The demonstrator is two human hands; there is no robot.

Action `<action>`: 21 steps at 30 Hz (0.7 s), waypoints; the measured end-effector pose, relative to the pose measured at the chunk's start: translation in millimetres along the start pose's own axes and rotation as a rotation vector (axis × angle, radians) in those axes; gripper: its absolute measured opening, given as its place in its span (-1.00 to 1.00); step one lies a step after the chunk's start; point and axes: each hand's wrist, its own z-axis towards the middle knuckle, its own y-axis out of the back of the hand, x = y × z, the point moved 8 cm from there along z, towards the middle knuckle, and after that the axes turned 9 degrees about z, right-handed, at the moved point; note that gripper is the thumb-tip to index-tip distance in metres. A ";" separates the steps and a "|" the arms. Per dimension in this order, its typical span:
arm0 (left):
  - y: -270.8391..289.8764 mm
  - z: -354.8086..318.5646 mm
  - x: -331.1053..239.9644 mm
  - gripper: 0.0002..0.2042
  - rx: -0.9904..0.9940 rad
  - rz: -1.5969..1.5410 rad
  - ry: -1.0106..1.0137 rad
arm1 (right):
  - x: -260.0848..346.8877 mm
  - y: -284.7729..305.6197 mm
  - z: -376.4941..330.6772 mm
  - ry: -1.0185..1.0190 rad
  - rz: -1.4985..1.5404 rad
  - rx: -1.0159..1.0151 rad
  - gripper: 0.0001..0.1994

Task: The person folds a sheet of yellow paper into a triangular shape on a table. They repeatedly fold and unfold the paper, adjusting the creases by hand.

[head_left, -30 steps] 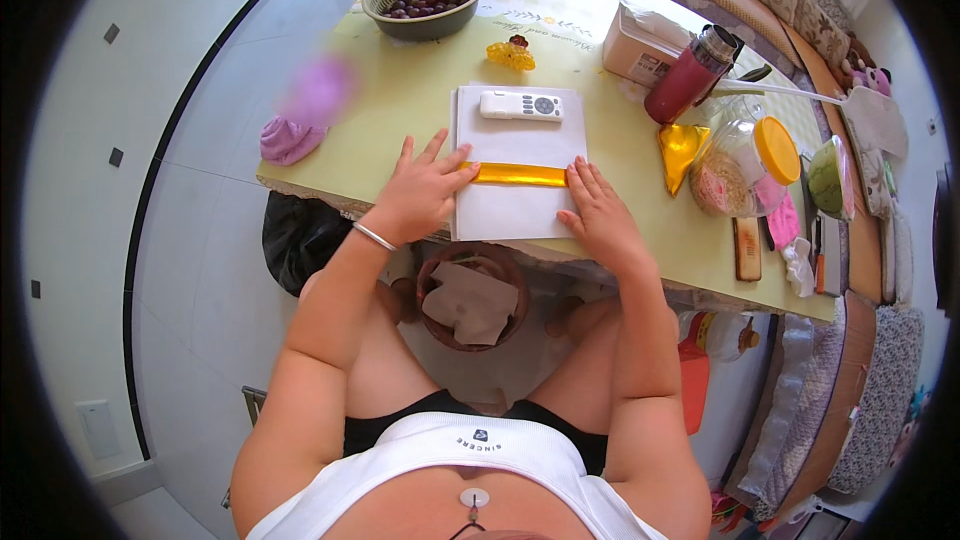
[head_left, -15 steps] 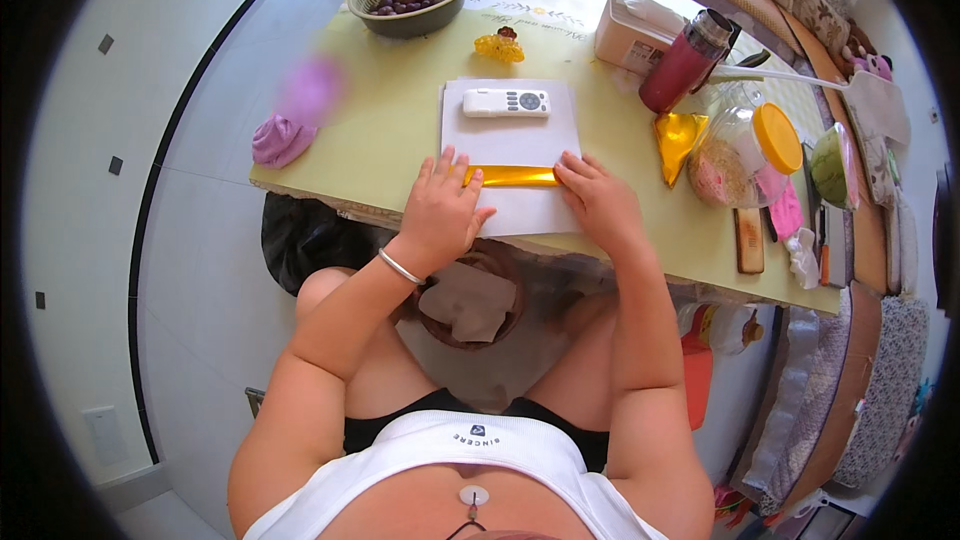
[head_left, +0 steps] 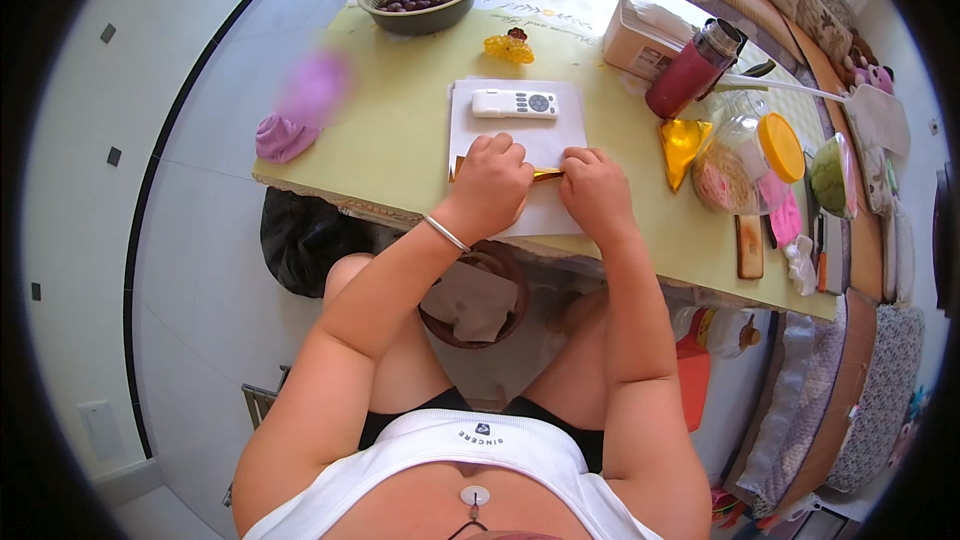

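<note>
A narrow strip of shiny gold foil (head_left: 546, 175) runs crosswise over a white sheet of paper (head_left: 567, 132) on the table. My left hand (head_left: 490, 183) is closed over the strip's left part, fingers curled, with a short end showing past the knuckles. The right end sits pinched between the bent fingers of my right hand (head_left: 597, 192). Only a short, twisted or folded length is visible between the two hands. A white remote control (head_left: 515, 103) lies on the far part of the paper, just beyond my left hand.
Far left stands a green basket (head_left: 372, 7) of dark grapes; a small yellow-brown ornament (head_left: 510, 48) lies nearby. On the right are a gold foil piece (head_left: 683, 152), a maroon thermos (head_left: 690, 72), a yellow-lidded jar (head_left: 722, 175) and a wooden brush (head_left: 749, 247). A purple cloth (head_left: 285, 138) lies left.
My hands lay nearly flat, fingers stretched, on the strip's ends. Now both are closed on it; my left hand has moved right, and the strip looks narrower between them.
</note>
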 end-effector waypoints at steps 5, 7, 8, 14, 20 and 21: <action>-0.2 2.5 16.0 -0.96 -0.023 0.076 0.085 | 21.0 24.9 7.8 0.103 0.022 -0.117 -0.78; 4.3 3.7 21.1 -0.96 -0.051 0.086 0.159 | 18.2 22.4 12.2 0.104 0.075 -0.069 -0.74; 6.8 3.6 23.2 -0.97 -0.065 0.091 0.194 | 17.0 21.0 14.5 0.102 0.102 -0.047 -0.71; -10.6 -4.7 21.5 -0.98 0.033 0.031 0.207 | -23.3 -5.3 33.9 -0.309 0.731 0.167 -0.69; -5.5 -8.3 12.3 -0.98 -0.060 0.068 0.160 | -6.9 -35.0 52.2 -0.081 0.622 0.260 -0.64; -5.2 -9.0 11.9 -0.97 -0.066 0.088 0.152 | -7.4 -39.9 54.4 -0.049 0.582 0.238 -0.60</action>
